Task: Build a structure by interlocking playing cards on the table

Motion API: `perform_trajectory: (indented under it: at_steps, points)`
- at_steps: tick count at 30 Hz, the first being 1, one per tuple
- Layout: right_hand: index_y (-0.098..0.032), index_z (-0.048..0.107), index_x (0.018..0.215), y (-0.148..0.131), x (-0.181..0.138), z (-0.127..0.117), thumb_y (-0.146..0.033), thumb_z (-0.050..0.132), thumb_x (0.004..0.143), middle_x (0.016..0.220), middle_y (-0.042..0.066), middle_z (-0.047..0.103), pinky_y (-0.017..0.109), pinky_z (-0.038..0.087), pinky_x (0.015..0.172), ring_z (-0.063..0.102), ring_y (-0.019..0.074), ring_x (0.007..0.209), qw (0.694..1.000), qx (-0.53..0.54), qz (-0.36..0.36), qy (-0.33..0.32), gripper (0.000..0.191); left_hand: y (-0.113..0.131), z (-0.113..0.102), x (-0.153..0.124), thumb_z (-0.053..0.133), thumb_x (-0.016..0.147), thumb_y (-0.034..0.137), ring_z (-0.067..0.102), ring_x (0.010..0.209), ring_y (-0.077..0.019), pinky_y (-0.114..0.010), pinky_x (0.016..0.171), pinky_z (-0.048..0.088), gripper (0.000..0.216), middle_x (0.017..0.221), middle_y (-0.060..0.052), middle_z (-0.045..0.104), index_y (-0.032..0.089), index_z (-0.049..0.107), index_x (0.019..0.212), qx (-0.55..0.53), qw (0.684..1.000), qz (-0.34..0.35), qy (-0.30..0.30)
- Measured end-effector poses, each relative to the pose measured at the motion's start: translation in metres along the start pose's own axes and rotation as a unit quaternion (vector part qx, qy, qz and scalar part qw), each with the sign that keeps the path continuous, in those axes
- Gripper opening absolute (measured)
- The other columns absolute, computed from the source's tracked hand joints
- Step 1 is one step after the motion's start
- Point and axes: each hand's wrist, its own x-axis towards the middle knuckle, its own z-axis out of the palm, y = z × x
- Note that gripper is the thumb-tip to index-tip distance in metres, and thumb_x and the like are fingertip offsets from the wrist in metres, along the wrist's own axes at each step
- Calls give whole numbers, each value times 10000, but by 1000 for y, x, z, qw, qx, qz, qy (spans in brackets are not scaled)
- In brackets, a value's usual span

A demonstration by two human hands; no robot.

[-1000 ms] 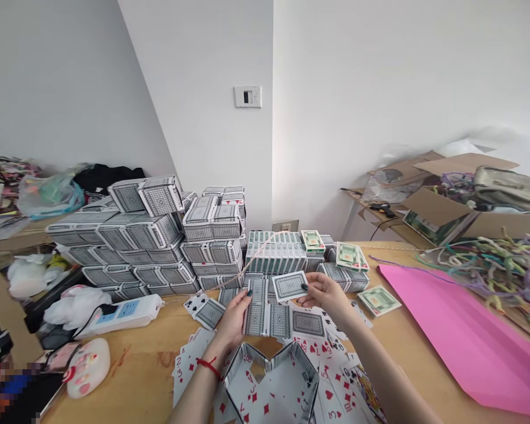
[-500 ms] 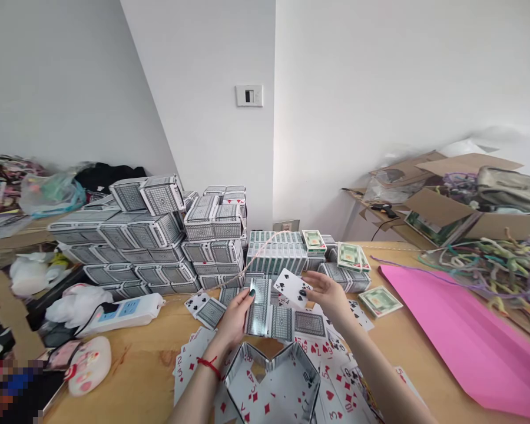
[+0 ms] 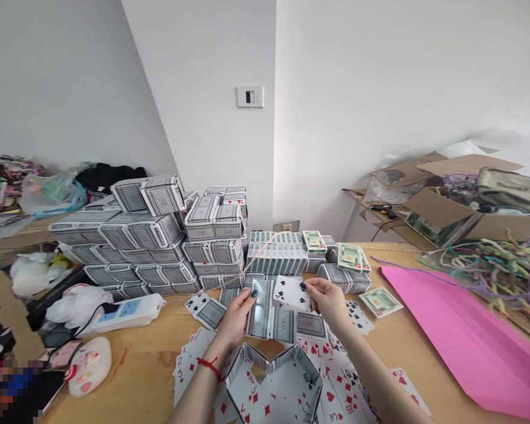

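My right hand (image 3: 330,299) pinches a single playing card (image 3: 292,292) held face up, showing black spades. My left hand (image 3: 235,317) is closed on an upright panel of joined cards (image 3: 265,313) with grey patterned backs, fingertips at its top edge. The single card sits just right of that panel's top. In front of my wrists lies a heart-shaped tray made of cards (image 3: 274,383), ringed by loose face-up cards (image 3: 335,377) on the wooden table (image 3: 150,365).
Stacks of grey card blocks (image 3: 159,235) fill the back left. Green card packs (image 3: 382,301) lie to the right, with a pink sheet (image 3: 459,335) and tangled cords (image 3: 490,265) beyond. A white power strip (image 3: 123,312) and pink object (image 3: 88,365) sit left.
My right hand has turned the single card from back side up to face up and brought it down closer to the panel. My left hand has stayed on the panel.
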Motion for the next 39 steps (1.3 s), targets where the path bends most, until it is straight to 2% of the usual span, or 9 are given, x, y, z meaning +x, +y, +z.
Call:
perform_trajectory:
  at_steps: [4, 8, 10, 16, 21, 28, 33, 39]
  points:
    - [-149, 602, 773, 0, 0, 1, -513, 670, 608, 483, -2, 568, 226, 403, 398, 489, 116, 409, 999, 23, -4, -26, 405, 2, 1, -4, 677, 673, 313, 624, 846, -185, -254, 726, 460, 433, 966, -68, 686, 163, 610, 1075, 8, 999, 10, -46]
    - [-153, 616, 772, -4, -1, -1, -501, 659, 631, 580, 23, 591, 244, 427, 446, 502, 127, 478, 999, 15, -48, -6, 378, 8, 5, -9, 652, 711, 268, 620, 881, -199, -277, 741, 467, 457, 1027, -79, 667, 191, 557, 1151, 27, 991, 20, -126]
    - [-158, 636, 791, -10, -4, -2, -485, 624, 677, 623, 33, 601, 248, 421, 462, 495, 128, 499, 997, -13, -76, 6, 347, 10, 6, -11, 657, 707, 253, 609, 920, -211, -296, 782, 462, 459, 1045, -85, 660, 188, 559, 1151, 44, 988, 50, -143]
    - [-197, 665, 759, -38, -21, -5, -367, 549, 775, 785, 57, 634, 267, 454, 571, 566, 176, 679, 966, -120, -225, 43, 207, 10, 6, -11, 670, 691, 253, 592, 950, -229, -305, 845, 438, 367, 1013, -88, 675, 152, 640, 1043, 114, 975, 139, -134]
    - [-214, 664, 760, -52, -32, -2, -261, 502, 816, 804, 57, 653, 275, 476, 625, 598, 182, 721, 932, -179, -313, 31, 177, 6, 4, -10, 684, 671, 272, 609, 917, -227, -322, 869, 427, 412, 981, -83, 688, 152, 635, 1062, 125, 976, 148, -103]
    - [-211, 665, 836, -55, -36, -4, -206, 420, 853, 794, 62, 637, 244, 467, 559, 587, 153, 662, 896, -246, -370, -1, 246, 10, 8, -15, 674, 672, 250, 590, 978, -237, -354, 931, 390, 371, 1003, -81, 683, 163, 654, 1032, 137, 975, 151, -93]
    - [-211, 671, 851, -63, -39, -10, -180, 375, 864, 808, 65, 633, 235, 471, 584, 592, 147, 688, 871, -291, -395, -28, 299, 18, 15, -21, 682, 650, 233, 591, 978, -245, -346, 916, 409, 320, 987, -92, 686, 161, 686, 962, 157, 974, 127, -100]
    - [-200, 664, 879, -77, -45, -19, -142, 355, 862, 820, 66, 620, 229, 477, 608, 593, 140, 706, 853, -329, -403, -40, 315, 22, 17, -26, 627, 675, 169, 584, 979, -236, -309, 874, 437, 287, 1033, -69, 674, 211, 700, 949, 239, 953, 178, -49]
